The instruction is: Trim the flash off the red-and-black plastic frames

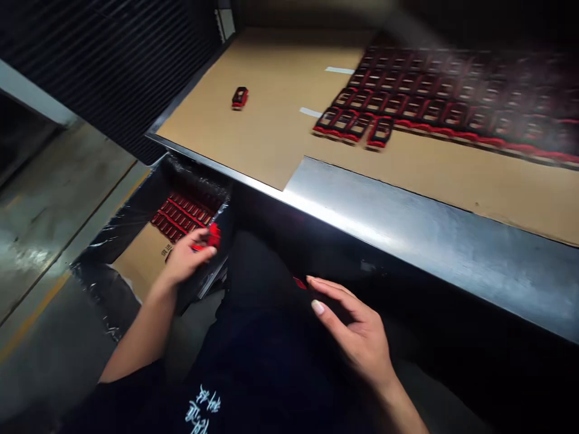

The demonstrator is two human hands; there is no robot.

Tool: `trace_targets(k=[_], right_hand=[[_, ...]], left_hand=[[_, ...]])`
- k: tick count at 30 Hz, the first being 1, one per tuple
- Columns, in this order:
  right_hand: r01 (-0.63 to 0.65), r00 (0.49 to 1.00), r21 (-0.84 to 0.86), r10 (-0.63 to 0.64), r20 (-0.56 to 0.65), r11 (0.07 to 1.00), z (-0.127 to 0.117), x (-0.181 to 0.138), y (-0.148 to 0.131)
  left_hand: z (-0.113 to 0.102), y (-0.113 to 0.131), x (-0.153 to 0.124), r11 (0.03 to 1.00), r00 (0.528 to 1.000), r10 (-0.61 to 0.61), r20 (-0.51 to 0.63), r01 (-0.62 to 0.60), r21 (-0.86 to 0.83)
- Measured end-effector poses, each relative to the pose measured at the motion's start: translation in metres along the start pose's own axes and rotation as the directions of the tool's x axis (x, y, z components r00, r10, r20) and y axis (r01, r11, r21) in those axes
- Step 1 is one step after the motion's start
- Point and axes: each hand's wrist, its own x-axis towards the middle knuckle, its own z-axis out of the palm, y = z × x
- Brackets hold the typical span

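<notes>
The left hand (185,260) grips a red part (212,236) over a plastic-lined carton (199,181), the right hand (355,328) open; a slipped grip could drop it to the concrete floor (40,271).

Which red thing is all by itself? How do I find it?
Find the long metal table topped with brown cardboard. On the left part of the cardboard lies a small red-and-black piece. It sits alone, while others like it lie in neat rows to its right.

A small red-and-black plastic frame (212,236) sits in the left hand (187,259), just above matching frames (181,217) packed in tight rows in a box (140,262).
</notes>
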Motion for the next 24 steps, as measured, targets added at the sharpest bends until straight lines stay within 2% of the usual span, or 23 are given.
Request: trace_targets(k=[1,3,4,6,9,13,18,24], right_hand=[[-0.035,0.999,0.001,0.035,-0.014,0.999,0.000,0.000,0.004],[-0.111,0.993,0.023,0.112,-0.041,0.994,-0.001,-0.001,0.014],[-0.147,0.987,0.037,0.149,-0.053,0.988,-0.001,-0.001,0.018],[-0.205,0.976,0.059,0.209,-0.067,0.977,-0.001,-0.002,0.026],[-0.267,0.958,0.067,0.272,-0.084,0.961,-0.001,-0.003,0.034],[-0.314,0.941,0.089,0.322,-0.102,0.945,-0.002,-0.006,0.038],[-0.339,0.928,0.115,0.352,-0.119,0.934,-0.004,-0.011,0.040],[-0.368,0.918,0.118,0.380,-0.113,0.922,0.002,-0.013,0.044]], left_hand=[[-0.028,-0.016,0.008,0.997,0.988,-0.062,-0.142,0.069,0.045],[-0.076,-0.050,0.021,0.963,0.918,-0.191,-0.348,0.245,0.116],[-0.094,-0.067,0.024,0.932,0.875,-0.251,-0.414,0.334,0.141],[-0.116,-0.100,0.029,0.858,0.808,-0.355,-0.471,0.481,0.178],[-0.120,-0.139,0.036,0.778,0.771,-0.448,-0.453,0.586,0.226],[-0.109,-0.172,0.052,0.739,0.779,-0.496,-0.384,0.611,0.285],[-0.108,-0.190,0.066,0.703,0.774,-0.526,-0.352,0.628,0.332],[-0.119,-0.203,0.070,0.648,0.752,-0.485,-0.447,0.652,0.394]])
